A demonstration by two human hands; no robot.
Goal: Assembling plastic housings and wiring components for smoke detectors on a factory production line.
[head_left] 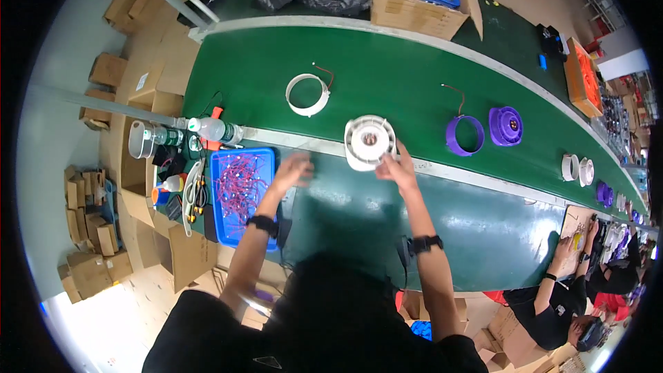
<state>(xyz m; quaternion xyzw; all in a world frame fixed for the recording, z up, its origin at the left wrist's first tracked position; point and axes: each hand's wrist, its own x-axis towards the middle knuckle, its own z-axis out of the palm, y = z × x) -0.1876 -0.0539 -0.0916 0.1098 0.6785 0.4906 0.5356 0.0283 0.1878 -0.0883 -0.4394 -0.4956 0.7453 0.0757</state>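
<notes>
My right hand (397, 168) grips the lower right edge of a white round housing (371, 141), which has slots round its rim and a copper-coloured centre. The housing is at the metal strip between the green belt and the worktop. My left hand (295, 170) is off to its left, fingers loosely bent and apart, with nothing visible in them. Beyond the hands, a white ring (290, 101) with a thin red wire lies on the belt. Nearest to my left forearm is a blue tray (271, 159) heaped with red wires (238, 183).
Farther right on the belt are a purple ring (450, 139) with a wire and a purple housing (506, 126). Plastic bottles (210, 128), an orange-handled tool (216, 114) and cables crowd the left end. At the right, another person (559, 314) works by the bench.
</notes>
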